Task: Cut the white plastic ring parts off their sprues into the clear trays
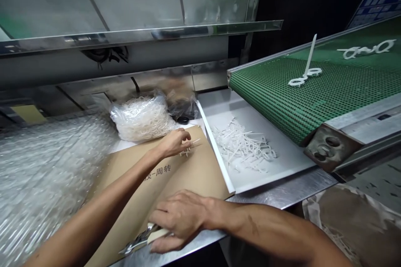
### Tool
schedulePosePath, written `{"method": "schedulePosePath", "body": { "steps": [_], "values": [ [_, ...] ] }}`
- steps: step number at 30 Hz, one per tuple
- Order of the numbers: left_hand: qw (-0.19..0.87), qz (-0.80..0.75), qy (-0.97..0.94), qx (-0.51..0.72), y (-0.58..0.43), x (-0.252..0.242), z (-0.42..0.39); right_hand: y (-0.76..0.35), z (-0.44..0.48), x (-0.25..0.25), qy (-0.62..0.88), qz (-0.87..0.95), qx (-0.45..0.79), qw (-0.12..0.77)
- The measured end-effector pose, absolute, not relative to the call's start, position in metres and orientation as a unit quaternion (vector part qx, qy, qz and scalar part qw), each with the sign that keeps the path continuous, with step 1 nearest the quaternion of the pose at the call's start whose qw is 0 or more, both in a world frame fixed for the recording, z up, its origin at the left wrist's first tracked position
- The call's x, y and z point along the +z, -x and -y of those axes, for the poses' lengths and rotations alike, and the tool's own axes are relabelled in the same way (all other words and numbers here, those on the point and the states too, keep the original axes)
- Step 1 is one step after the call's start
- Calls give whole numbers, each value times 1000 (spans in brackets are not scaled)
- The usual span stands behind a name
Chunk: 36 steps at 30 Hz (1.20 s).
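Observation:
Above a brown cardboard sheet [200, 171] with dark printed characters, my left hand [175, 144] has its fingers closed on a small white plastic part [185, 151] with a thin pointed stem. My right hand [181, 219] rests low near the table's front edge. It is wrapped around the pale handle of metal pliers [138, 241], whose jaws point left over the cardboard. My palm hides part of the tool, so its exact type is unclear.
A white tray [232, 183] holds a heap of thin white plastic pieces [242, 144]. Right of it, a green conveyor belt [269, 85] carries white ring-shaped mouldings [305, 78]. A clear bag of rings [144, 117] lies behind; clear plastic lengths [46, 183] are piled left.

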<state>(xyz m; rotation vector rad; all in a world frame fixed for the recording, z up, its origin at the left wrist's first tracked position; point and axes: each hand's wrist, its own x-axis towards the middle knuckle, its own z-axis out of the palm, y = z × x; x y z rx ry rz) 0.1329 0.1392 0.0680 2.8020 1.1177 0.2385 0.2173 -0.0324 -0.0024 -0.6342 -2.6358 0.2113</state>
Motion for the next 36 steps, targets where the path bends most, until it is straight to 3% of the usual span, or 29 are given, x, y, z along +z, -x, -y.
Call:
{"method": "schedulePosePath", "body": {
  "steps": [10,16,30,33,36],
  "values": [
    [133,-419,-854,278,-84,76,-99,-230,7,1,340,917,25,208],
    [145,-466,-777,398,-33,53,-64,-236,-2,4,409,881,1,236],
    [186,-514,-720,428,3,-16,-36,-225,-19,6,458,854,58,242],
    [175,-491,-735,435,2,-22,-42,-244,7,-20,433,867,89,228],
    [136,-473,-761,423,-3,-28,-47,-348,90,-97,439,864,133,209]
  ]
}}
